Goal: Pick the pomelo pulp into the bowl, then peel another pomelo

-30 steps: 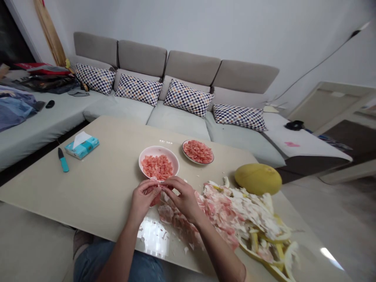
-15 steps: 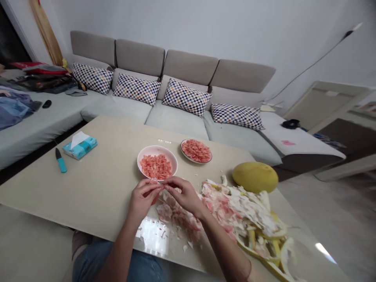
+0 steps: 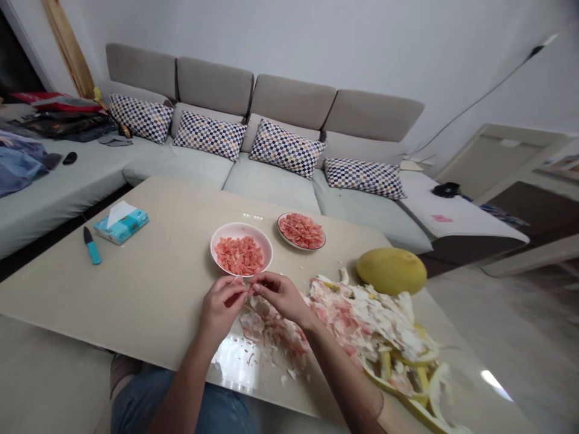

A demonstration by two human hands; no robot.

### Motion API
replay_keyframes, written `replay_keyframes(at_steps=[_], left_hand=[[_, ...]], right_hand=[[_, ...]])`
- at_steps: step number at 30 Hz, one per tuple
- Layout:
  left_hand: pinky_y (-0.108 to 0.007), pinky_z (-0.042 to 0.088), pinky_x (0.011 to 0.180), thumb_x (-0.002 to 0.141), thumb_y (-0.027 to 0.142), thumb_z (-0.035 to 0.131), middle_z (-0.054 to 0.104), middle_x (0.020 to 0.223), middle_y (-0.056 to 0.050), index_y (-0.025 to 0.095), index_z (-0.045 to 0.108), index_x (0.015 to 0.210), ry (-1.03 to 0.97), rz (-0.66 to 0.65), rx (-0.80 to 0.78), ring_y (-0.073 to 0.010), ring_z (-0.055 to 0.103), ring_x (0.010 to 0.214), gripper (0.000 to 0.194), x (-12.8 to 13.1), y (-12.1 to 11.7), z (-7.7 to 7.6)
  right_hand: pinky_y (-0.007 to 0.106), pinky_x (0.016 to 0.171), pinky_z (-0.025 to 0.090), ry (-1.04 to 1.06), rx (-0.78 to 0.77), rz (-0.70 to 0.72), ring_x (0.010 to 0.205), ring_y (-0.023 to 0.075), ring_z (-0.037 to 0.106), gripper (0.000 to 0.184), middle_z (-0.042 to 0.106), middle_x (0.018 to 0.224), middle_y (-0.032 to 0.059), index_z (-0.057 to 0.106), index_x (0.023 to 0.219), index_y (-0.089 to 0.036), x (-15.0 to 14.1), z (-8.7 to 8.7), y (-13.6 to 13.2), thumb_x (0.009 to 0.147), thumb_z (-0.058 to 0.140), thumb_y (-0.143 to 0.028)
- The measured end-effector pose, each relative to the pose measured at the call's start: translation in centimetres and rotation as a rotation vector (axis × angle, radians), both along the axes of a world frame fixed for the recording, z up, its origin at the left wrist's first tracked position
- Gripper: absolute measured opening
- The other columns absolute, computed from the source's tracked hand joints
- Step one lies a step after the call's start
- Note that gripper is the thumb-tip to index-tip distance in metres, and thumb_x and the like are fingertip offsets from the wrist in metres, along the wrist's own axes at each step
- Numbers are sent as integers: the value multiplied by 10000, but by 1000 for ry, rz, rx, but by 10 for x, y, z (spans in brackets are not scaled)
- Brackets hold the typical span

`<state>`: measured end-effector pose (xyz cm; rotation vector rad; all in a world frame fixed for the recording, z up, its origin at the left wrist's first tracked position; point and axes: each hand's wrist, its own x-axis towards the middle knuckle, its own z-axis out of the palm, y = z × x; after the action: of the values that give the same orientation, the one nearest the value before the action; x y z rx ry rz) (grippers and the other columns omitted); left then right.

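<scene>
Head view: both hands (image 3: 221,306) pinch a pink fruit piece (image 3: 248,290) between them, near the bowl (image 3: 242,229).

On the surface (image 3: 154,289), a paring knife (image 3: 93,247) lies left of a tissue pack (image 3: 127,227); right of both, pomelo pulp (image 3: 239,255) is in a bowl (image 3: 242,230). A plate (image 3: 302,248) of pulp sits behind, rightward; farther right, a whole pomelo (image 3: 391,271) lies behind heaped peel (image 3: 377,319).
</scene>
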<state>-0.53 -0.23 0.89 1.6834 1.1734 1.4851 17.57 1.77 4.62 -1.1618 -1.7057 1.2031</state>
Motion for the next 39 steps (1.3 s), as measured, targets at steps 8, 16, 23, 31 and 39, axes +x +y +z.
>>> replay_keyframes(at_steps=[8,16,23,31,39], left_hand=[[-290,556,844,826,173,626,678,1031,-59,251,732,859,110,44,38,-188,678,949,136,5,-5,2],[-292,560,803,788,181,634,684,957,-51,230,725,802,-23,95,0,-185,672,894,104,9,-5,2],[-297,556,818,797,182,631,679,978,-59,220,726,818,-15,128,3,-184,668,909,104,8,-4,0],[-297,538,858,798,273,671,698,983,-74,205,746,785,-184,110,-106,-190,672,934,101,-6,3,2],[-350,501,943,774,324,702,715,1018,-107,177,757,801,-313,-56,-286,-223,667,998,159,-4,2,-1]], right_hand=[[278,709,519,-22,-51,26,742,157,647,281,721,841,25,713,898,-172,-6,5,-5,782,738,-426],[287,707,533,-57,97,-78,733,174,673,159,740,794,28,729,819,-190,-13,4,-9,780,745,-343],[292,711,528,-111,232,-137,757,182,675,75,748,818,37,751,821,-219,-18,5,-18,801,728,-287],[278,706,552,230,-274,-60,720,154,687,294,745,807,25,748,884,-193,2,-1,-26,683,833,-389],[315,789,555,322,-311,-74,773,163,697,309,759,864,32,762,934,-213,3,3,-19,680,847,-367]])
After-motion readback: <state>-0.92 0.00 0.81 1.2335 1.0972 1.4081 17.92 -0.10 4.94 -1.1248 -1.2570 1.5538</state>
